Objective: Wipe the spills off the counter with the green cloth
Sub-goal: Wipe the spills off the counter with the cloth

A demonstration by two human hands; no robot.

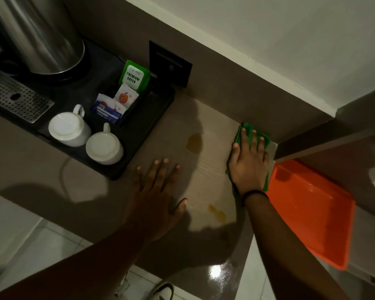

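Right hand flat on green cloth, grip released; tray, orange bin flanking.

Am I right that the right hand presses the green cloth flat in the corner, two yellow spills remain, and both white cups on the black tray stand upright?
Not quite. The head view shows both white cups upside down on the black tray. The rest holds: right hand flat on the green cloth, two yellow spills remaining.

Worktop smooth, glossy. Green cloth soft fabric. Kettle brushed metal. Drip grate perforated metal. Mugs glazed white ceramic. Orange tray shiny plastic. Tea sachets paper.
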